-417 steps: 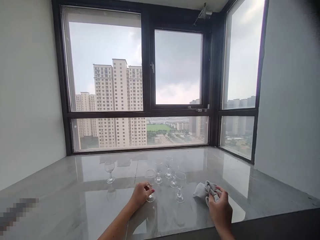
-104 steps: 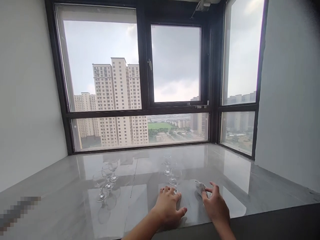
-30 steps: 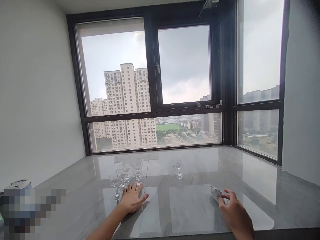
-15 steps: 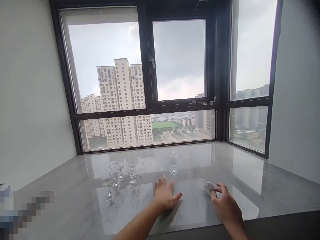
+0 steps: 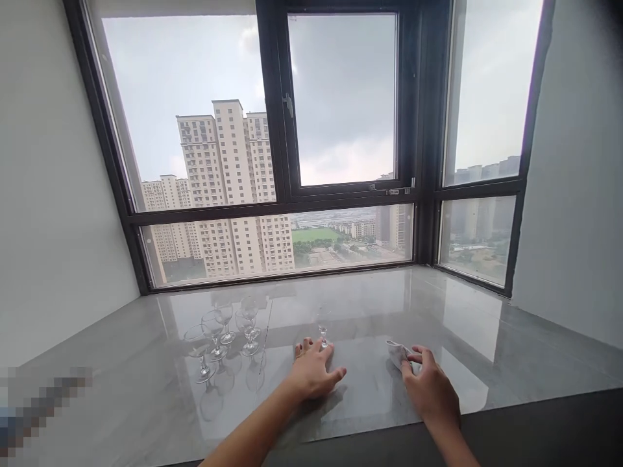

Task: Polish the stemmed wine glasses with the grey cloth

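Evidently the step in hand is a reach for the last stemmed glass still apart from the others. The left hand (image 5: pixel 315 371), palm down with fingers spread and thumb held away, grasps nothing visible; its fingertips overlap the foot of the lone glass (image 5: pixel 324 332), though whether they touch it cannot be told. This glass stands upright on the glossy window ledge (image 5: pixel 370 389), right of the dark seam (image 5: pixel 264 347). Left of the seam stand five upright glasses (image 5: pixel 250 337) in a close cluster. The right hand (image 5: pixel 431 383), well apart from the lone glass, pinches a crumpled pale cloth (image 5: pixel 399 353) between thumb and fingers, low over the ledge.

The next move appears to call for closing the left fingers low around the stem or foot, keeping the glass upright; pressure high on the bowl could tip it.

Compared with the frame half a second earlier, the left hand has advanced: it then lay short of the glass, whose foot was in full sight. Against the frame of some fourteen seconds ago, the cluster has grown from a single glass to five, while the right hand holds the cloth in both.
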{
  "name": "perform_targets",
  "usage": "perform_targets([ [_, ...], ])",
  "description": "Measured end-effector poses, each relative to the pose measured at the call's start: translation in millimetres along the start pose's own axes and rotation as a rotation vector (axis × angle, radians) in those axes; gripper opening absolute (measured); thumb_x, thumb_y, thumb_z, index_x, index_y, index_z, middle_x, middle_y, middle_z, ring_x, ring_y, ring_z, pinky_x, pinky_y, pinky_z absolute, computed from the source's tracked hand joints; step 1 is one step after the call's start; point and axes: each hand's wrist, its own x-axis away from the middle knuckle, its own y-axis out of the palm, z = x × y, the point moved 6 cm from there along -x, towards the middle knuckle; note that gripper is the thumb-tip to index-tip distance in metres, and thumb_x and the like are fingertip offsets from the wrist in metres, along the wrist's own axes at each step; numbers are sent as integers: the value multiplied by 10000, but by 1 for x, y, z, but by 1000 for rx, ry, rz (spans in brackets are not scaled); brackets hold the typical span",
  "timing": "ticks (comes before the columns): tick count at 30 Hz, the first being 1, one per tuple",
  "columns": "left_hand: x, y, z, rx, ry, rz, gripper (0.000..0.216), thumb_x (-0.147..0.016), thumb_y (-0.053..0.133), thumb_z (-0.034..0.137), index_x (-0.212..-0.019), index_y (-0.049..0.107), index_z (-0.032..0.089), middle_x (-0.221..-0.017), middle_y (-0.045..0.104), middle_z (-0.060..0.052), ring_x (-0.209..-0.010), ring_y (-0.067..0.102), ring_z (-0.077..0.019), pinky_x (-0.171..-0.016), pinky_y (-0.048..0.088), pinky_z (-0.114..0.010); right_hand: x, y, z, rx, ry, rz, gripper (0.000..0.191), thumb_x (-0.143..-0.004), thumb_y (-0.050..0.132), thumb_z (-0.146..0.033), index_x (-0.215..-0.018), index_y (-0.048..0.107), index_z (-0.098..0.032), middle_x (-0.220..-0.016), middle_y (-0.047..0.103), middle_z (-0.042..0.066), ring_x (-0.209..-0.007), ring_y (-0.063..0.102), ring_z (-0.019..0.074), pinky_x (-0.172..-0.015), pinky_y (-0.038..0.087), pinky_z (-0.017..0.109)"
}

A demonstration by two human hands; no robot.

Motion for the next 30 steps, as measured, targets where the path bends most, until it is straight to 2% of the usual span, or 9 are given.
perform_targets([
  [3,59,-3,-28,5,-69,30,839,-789,370,796,-1512,342,372,-1619,266,-1,-1488,98,-396,-1190,50,-572,-1,1,1,8,4,-4,391,-857,405,-422,-1209,475,-265,-1195,688,71,-1050,638,300,-671,452,354],
  [6,106,-14,-69,-28,-192,82,783,-803,408,746,-1496,372,383,-1606,299,8,-1474,155,-387,-1182,97,-565,-2,3,2,15,3,-7,382,-846,407,-428,-1188,479,-272,-1198,691,65,-1066,634,305,-696,462,371],
  [10,137,-35,-124,-60,-360,156,727,-850,350,706,-1475,431,343,-1579,358,-17,-1457,207,-384,-1165,145,-572,-5,5,4,7,12,-18,374,-841,399,-441,-1164,475,-269,-1193,693,59,-1068,630,322,-744,475,404],
  [13,143,-44,-147,-55,-386,184,727,-865,303,718,-1472,436,340,-1577,363,-11,-1458,212,-372,-1158,190,-556,-7,7,6,-17,26,-50,388,-837,404,-458,-1166,481,-265,-1196,691,73,-1061,634,336,-694,479,400],
  [17,142,-43,-153,-49,-372,179,732,-860,328,720,-1473,437,335,-1580,358,-11,-1472,190,-362,-1172,169,-551,-8,8,8,-50,23,-59,393,-821,435,-470,-1150,498,-264,-1201,689,93,-1042,648,348,-655,485,397],
  [21,141,-41,-156,-45,-374,228,611,-883,392,599,-1421,514,337,-1545,421,-13,-1452,264,-337,-1164,220,-530,-10,11,11,-58,7,-40,367,-818,433,-478,-1119,491,-277,-1188,697,79,-1054,645,354,-704,492,419],
  [26,138,-49,-159,41,-304,406,395,-845,510,419,-1162,715,304,-1335,635,-17,-1304,487,-281,-1116,347,-423,-15,15,16,-55,-17,-31,343,-803,451,-469,-1093,486,-289,-1161,709,80,-1045,651,343,-755,491,425],
  [30,125,-49,-143,176,-157,475,234,-769,579,267,-921,757,264,-1103,733,-15,-1118,600,-229,-1019,430,-343,-18,17,20,-48,-12,-30,330,-795,458,-473,-1074,481,-298,-1148,714,72,-1025,657,329,-772,486,419],
])
